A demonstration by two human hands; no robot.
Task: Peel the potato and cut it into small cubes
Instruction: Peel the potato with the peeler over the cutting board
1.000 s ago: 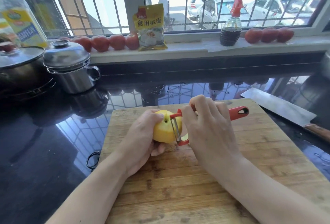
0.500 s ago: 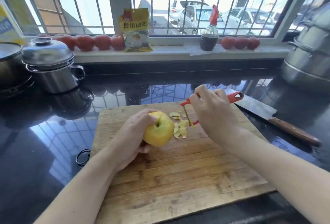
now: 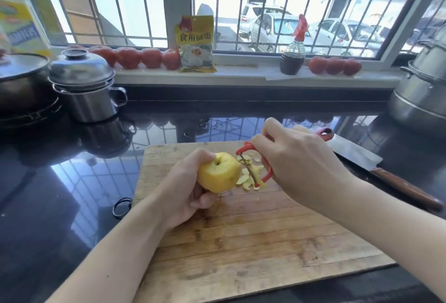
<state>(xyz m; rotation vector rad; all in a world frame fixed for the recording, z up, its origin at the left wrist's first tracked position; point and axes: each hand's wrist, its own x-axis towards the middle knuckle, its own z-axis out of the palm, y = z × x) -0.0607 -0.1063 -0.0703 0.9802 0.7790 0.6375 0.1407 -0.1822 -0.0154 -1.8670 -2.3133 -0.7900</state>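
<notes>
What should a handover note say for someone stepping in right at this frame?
Left hand grips the potato above the cutting board. Right hand holds the red peeler, blade beside the potato's right side. Peel scraps lie on the board under the peeler. Cleaver rests off the board's right edge.
Done: the visible side looks mostly peeled.
Left: check the hidden side, finish peeling, then cube it.

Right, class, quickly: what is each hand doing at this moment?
Left hand: closed round the potato, holding it above the cutting board.
Right hand: closed round the red peeler.
</notes>
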